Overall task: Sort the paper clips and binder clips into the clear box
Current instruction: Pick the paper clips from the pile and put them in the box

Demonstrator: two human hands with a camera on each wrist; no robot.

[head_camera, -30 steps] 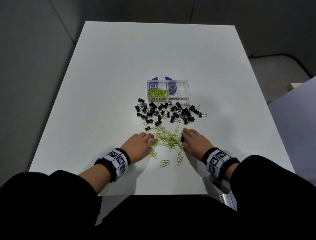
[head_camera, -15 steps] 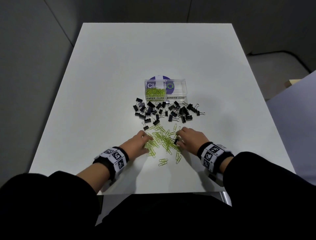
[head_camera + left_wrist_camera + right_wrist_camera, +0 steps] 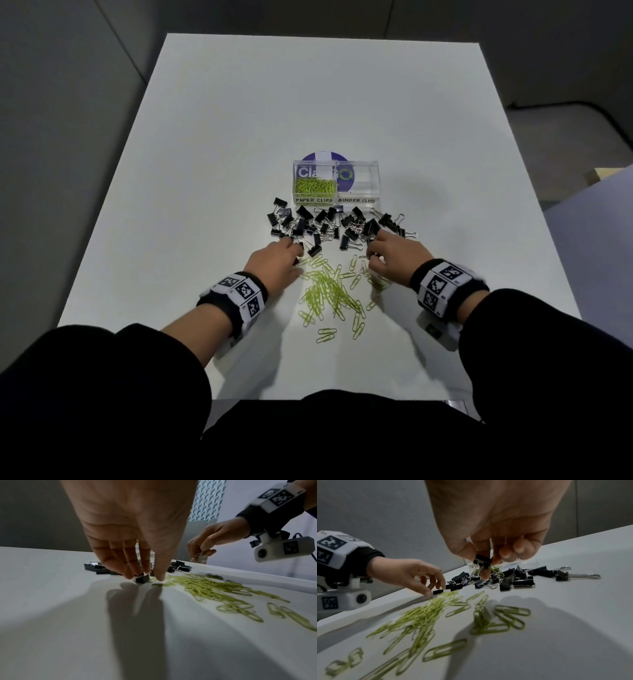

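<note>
A clear box (image 3: 373,178) stands mid-table, with green paper clips in its left half, labelled PAPER CLIPS; its right half, labelled BINDER CLIPS, looks bare. Black binder clips (image 3: 329,224) lie heaped just in front of it. Loose green paper clips (image 3: 329,291) are spread nearer to me. My left hand (image 3: 295,251) reaches down at the heap's near left edge, thumb and fingertips closing on a stray binder clip (image 3: 142,579) that lies on the table. My right hand (image 3: 483,562) is lifted and pinches a binder clip (image 3: 481,560) with a green paper clip (image 3: 495,570) dangling from it.
The white table (image 3: 239,120) stretches bare beyond the box, with a purple round sticker (image 3: 323,162) under the box. The table's near edge is close to my body. Grey walls and floor surround the table.
Both hands have moved forward from the paper clip pile to the near edge of the binder clips. The right hand has lifted a binder clip off the table.
</note>
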